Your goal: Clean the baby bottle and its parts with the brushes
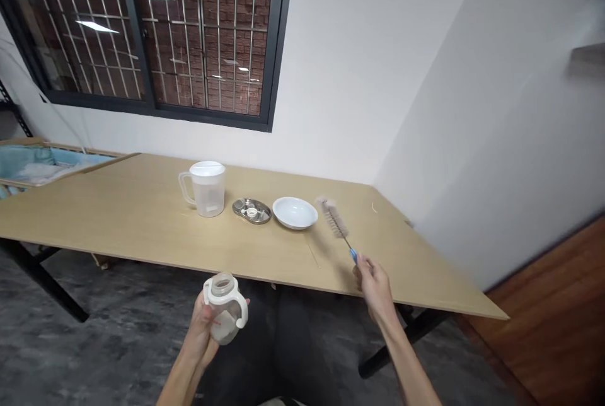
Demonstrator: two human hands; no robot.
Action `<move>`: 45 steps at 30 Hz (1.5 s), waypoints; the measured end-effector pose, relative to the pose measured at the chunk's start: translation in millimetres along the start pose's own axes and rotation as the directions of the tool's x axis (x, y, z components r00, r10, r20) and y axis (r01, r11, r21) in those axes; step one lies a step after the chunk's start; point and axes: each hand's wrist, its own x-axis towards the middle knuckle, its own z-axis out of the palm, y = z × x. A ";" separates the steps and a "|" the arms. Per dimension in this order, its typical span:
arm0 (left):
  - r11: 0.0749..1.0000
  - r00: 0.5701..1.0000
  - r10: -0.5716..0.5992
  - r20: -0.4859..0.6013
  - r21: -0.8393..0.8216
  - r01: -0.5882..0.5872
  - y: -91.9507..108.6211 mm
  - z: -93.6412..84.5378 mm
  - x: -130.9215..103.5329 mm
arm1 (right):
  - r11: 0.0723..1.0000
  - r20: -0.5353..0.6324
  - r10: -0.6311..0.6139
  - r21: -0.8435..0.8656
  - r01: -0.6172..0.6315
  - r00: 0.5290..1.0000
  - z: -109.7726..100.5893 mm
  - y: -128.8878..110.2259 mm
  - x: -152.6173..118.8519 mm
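My left hand (202, 324) is wrapped round a clear baby bottle (224, 321) with a white two-handled collar. The bottle's mouth is uncovered and faces up, in front of the table's near edge. A blue-handled bottle brush (334, 219) is gripped in my right hand (373, 281), its pale bristles raised over the table toward the upper left. Near the bristles stands a white bowl (295, 213). Beside the bowl lies a kidney-shaped metal tray (241, 209) with small white and clear parts in it. Brush and bottle are apart.
On the wooden table (170, 236), a translucent measuring jug (208, 193) with a white lid stands left of the tray. A thin stick (313, 255) lies near the front. At far left is a light-blue lined crib (57, 163). A barred window and white walls close off the back.
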 end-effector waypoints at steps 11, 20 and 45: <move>0.836 0.960 0.034 0.278 0.519 -0.180 10.2 -1.7 -9.5 | 0.986 0.412 0.114 0.061 -0.153 0.904 -36.2 -36.7 -130.2; 0.516 0.874 0.084 0.479 0.729 -0.450 47.3 -5.0 -19.5 | 0.992 0.584 -0.010 -0.097 0.082 0.812 -58.5 -50.2 -155.6; 0.117 0.579 0.201 0.790 0.567 -0.815 93.8 -19.9 -64.2 | 0.908 0.895 -0.162 -0.029 0.418 0.415 -52.5 -134.1 -126.7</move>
